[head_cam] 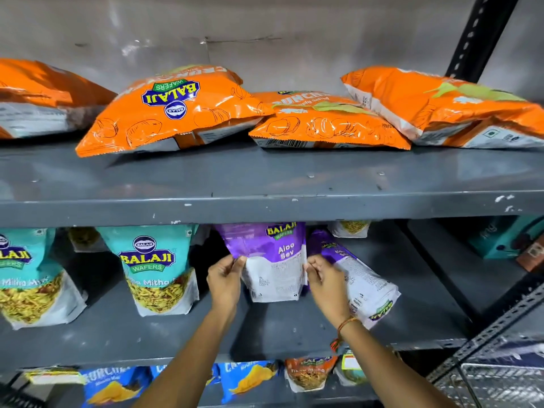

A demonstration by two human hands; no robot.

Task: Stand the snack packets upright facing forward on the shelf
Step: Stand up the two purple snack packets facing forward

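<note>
A purple Aloo Sev packet [272,260] stands upright on the middle shelf [123,334], its front facing me. My left hand [225,279] pinches its left edge and my right hand [325,282] pinches its right edge. Just to the right, a second purple packet [362,284] lies tilted back and upside down, partly behind my right hand. Two teal Mitha Mix packets [156,269] [26,275] stand upright further left. On the top shelf [265,184], several orange wafer packets [173,110] lie flat.
More small packets sit at the back of the middle shelf [350,228]. Blue and orange packets [250,378] stand on the lower shelf. A black slotted upright [477,36] rises at right, with a wire basket [500,384] and another rack at the lower right.
</note>
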